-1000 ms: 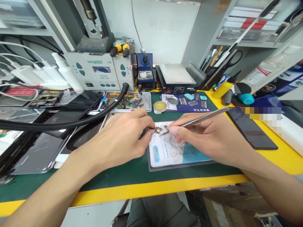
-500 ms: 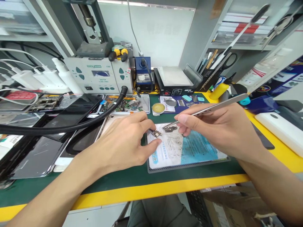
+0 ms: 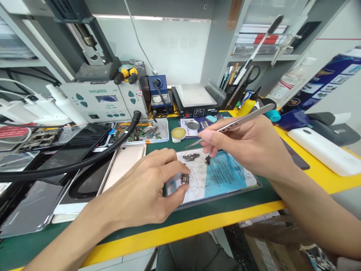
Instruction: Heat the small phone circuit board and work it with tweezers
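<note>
My left hand [image 3: 153, 182] holds a small circuit board [image 3: 185, 178] at its edges, between thumb and index finger, low over the printed sheet [image 3: 225, 175]. In my right hand [image 3: 239, 143] is a pair of metal tweezers [image 3: 239, 118], slanting down to the left with the tips just beyond a second small board [image 3: 191, 157]. That second board lies flat near the sheet's far left corner. A small black piece [image 3: 208, 160] shows beneath my right fingertips; whether they touch it I cannot tell.
A tray of small parts [image 3: 162, 130] and an open tin of yellow paste [image 3: 178, 133] stand behind the sheet. To the left lie several phones [image 3: 124, 165], crossed by a thick black hose [image 3: 84, 171]. A hot-air station [image 3: 104, 99] and a heating plate [image 3: 194, 93] line the back.
The view has swung a little to the right. My left hand has brought its board nearer to me and turned it upright. The tweezers' tips have moved off the second board, away from me.
</note>
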Demonstrator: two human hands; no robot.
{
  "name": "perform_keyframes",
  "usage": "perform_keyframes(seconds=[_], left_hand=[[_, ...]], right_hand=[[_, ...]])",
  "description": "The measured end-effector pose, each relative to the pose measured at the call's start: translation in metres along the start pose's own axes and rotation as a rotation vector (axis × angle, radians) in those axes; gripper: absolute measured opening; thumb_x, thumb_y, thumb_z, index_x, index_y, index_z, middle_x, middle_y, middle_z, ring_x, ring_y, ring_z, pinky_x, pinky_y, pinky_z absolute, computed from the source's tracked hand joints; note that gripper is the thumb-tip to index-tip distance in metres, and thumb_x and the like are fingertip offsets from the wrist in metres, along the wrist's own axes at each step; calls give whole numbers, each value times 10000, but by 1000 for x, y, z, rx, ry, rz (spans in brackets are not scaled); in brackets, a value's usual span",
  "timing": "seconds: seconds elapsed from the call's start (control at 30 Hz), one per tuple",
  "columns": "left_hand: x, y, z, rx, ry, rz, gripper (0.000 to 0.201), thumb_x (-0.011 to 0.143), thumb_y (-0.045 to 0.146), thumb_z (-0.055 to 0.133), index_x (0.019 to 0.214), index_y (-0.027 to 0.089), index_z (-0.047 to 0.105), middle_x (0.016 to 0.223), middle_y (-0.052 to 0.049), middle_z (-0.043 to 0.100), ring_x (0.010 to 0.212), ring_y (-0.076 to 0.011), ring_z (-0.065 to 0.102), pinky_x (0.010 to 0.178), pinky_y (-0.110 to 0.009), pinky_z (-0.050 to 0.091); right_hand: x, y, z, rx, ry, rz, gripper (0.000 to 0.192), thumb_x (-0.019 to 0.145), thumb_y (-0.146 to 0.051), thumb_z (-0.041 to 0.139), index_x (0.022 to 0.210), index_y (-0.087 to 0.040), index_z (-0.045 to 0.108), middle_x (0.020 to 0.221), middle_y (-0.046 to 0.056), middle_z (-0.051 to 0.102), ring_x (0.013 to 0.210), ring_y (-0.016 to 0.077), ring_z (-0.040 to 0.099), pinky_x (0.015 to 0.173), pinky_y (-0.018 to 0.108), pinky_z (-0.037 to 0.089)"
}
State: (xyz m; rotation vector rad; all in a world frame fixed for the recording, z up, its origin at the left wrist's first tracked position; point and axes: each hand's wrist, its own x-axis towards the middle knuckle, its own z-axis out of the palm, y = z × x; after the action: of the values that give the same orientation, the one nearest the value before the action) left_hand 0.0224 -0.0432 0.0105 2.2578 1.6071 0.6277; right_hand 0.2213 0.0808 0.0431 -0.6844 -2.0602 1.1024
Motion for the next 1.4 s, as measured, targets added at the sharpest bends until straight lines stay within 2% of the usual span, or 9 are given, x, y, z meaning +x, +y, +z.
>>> perform_keyframes(seconds=[0.17, 0.27, 0.4, 0.5, 0.67, 0.83, 1.03, 1.23, 1.4], left_hand=[[0, -2, 4, -18, -27, 57, 319, 897, 151, 558, 1149, 284, 703, 909, -13, 552, 819, -163, 494, 753, -319, 391], [-1, -4, 2, -29, 27, 62, 396, 877, 79, 523, 1170, 278, 699, 925, -9, 554, 828, -148, 511, 748, -304, 397], [-2, -3, -2, 25, 105, -13, 166, 900, 248, 620, 1046, 217, 691, 909, -7, 565, 785, -149, 519, 726, -321, 403], [-1, -2, 1, 90, 90, -25, 200, 908, 386, 654, 993, 207, 683, 903, -15, 574, 830, -184, 529, 762, -354, 406], [2, -1, 9, 90, 83, -15, 195, 983, 323, 547, 1044, 216, 698, 903, -25, 577, 828, -190, 514, 770, -365, 395], [1, -1, 1, 68, 88, -11, 205, 930, 299, 593, 1066, 188, 697, 912, -34, 589, 830, -187, 535, 751, -356, 412], [3, -5, -9, -95, 263, -208, 137, 905, 266, 618, 960, 211, 730, 796, 7, 606, 679, -123, 537, 610, -281, 415], [7, 0, -5, -407, 169, -444, 221, 917, 397, 638, 1006, 223, 741, 697, 13, 601, 540, -90, 451, 466, -221, 326], [9, 3, -11, -920, 28, -683, 276, 872, 420, 700, 1048, 209, 727, 473, 64, 397, 391, -57, 259, 348, -168, 156]], right_hand=[[2, 3, -6, 17, 34, -2, 158, 902, -313, 768, 822, -180, 793, 671, 13, 750, 581, 123, 695, 555, 223, 599], [2, 3, -8, 28, 33, -5, 165, 885, -327, 786, 806, -182, 795, 664, 16, 745, 577, 131, 695, 542, 236, 601], [2, 0, -7, 27, 27, 4, 186, 856, -360, 814, 799, -184, 793, 655, 21, 741, 581, 145, 697, 536, 254, 606], [1, -1, -6, 14, 33, 9, 190, 852, -362, 816, 797, -183, 787, 645, 19, 738, 571, 142, 689, 532, 251, 601], [1, 0, -6, -6, 29, -23, 161, 873, -322, 794, 804, -177, 785, 652, 13, 740, 574, 135, 685, 552, 249, 598], [1, 1, -7, -24, 23, -49, 146, 898, -291, 764, 787, -199, 784, 666, 10, 739, 587, 155, 693, 549, 282, 600], [-1, -1, -7, -40, -37, -56, 145, 897, -280, 767, 772, -208, 781, 694, 14, 744, 590, 158, 684, 533, 292, 584], [-5, -1, -3, -62, -64, -151, 79, 905, -253, 754, 839, -216, 777, 716, -6, 745, 632, 148, 680, 562, 283, 549], [-7, -2, 0, -103, -78, -323, 77, 900, -184, 738, 839, -222, 766, 809, 7, 759, 740, 166, 688, 676, 318, 550]])
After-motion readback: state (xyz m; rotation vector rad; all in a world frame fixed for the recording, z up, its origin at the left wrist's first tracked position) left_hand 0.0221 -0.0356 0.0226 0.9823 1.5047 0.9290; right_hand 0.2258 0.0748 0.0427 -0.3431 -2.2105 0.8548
